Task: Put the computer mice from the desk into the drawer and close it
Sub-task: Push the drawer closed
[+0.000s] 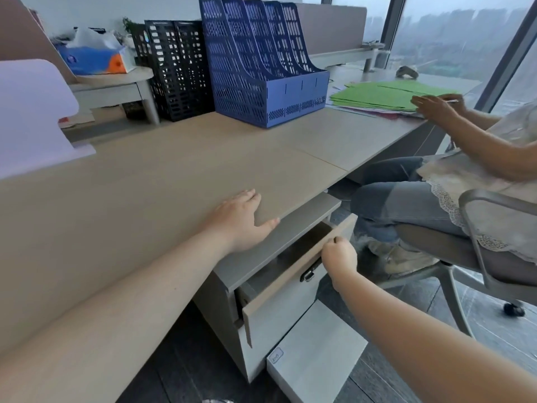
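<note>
The top drawer [286, 274] of the grey cabinet under the desk stands a little way out, its wooden front tilted toward me. My right hand [338, 255] is shut on the drawer front's upper right edge, just above the metal handle [310, 271]. My left hand [242, 221] lies flat and open on the desk [145, 193] near its front edge, above the cabinet. No computer mouse shows on the desk, and the drawer's inside is dark and mostly hidden.
A blue file rack [261, 62] and a black one [177, 68] stand at the back of the desk. A tissue box [96, 58] sits on a shelf at the left. Another person [465, 158] sits at the right, hands on green folders [386, 94]. A lower grey panel [316, 353] juts out below.
</note>
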A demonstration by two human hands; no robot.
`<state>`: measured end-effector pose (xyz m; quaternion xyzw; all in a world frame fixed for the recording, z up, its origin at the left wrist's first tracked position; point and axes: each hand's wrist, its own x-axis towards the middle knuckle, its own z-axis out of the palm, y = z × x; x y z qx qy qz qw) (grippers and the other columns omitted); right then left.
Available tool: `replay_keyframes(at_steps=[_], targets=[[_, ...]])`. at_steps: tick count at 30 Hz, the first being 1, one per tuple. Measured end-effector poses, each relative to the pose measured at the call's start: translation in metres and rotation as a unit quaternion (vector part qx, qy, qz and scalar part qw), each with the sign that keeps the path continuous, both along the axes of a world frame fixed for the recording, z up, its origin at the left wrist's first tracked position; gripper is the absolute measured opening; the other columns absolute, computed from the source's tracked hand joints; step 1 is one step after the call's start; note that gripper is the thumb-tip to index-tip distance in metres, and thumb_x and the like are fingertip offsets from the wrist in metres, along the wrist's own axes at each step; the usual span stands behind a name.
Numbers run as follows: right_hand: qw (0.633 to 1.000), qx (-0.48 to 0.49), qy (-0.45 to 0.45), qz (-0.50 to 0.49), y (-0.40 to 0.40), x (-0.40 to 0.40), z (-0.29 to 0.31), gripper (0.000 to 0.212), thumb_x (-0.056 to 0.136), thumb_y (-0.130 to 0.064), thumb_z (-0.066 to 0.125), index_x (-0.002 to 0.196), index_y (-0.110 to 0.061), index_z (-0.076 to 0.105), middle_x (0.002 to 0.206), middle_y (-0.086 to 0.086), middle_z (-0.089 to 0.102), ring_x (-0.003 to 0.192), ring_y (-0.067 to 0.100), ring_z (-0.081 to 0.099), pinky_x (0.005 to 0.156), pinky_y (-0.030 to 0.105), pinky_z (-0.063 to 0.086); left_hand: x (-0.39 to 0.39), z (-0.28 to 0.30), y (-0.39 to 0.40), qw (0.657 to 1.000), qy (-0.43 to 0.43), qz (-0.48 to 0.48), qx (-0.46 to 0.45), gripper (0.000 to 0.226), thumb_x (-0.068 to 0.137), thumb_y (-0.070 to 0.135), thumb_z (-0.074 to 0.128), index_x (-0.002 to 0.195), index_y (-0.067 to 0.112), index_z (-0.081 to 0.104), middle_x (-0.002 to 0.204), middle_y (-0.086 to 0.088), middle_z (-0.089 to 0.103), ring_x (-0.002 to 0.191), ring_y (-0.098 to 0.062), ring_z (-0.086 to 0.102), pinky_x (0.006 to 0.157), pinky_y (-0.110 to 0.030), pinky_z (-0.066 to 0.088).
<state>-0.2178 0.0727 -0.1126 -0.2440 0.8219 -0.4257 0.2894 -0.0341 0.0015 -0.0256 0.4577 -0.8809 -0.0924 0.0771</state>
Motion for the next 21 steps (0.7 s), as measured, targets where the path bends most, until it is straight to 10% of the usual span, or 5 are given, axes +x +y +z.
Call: replay_keyframes(at_steps=[8, 21], targets=[[0.998, 0.007, 0.01, 0.065, -0.018, 0.011, -0.01, 0.028, 0.09, -0.002, 0.029, 0.1, -0.006, 0.054, 0.072, 0.005, 0.049, 0.074, 0.024, 0.046, 0.068, 0.032, 0.037, 0.0, -0.001, 0.0, 1.0, 0.011, 0.003, 0.0, 0.078, 0.089, 0.06, 0.04, 0.149, 0.013, 0.021, 0.159, -0.002, 0.016, 0.146, -0.013, 0.012, 0.118, -0.029, 0.01], [0.987, 0.059, 0.046, 0.145, -0.027, 0.007, -0.009, 0.043, 0.094, -0.004, 0.032, 0.135, -0.007, 0.044, 0.118, 0.018, 0.058, 0.096, 0.027, 0.054, 0.078, 0.033, 0.042, 0.0, -0.001, 0.001, 1.0, 0.016, 0.007, -0.001, 0.078, 0.089, 0.06, 0.041, 0.149, 0.014, 0.023, 0.159, -0.001, 0.018, 0.146, -0.012, 0.013, 0.117, -0.029, 0.011]])
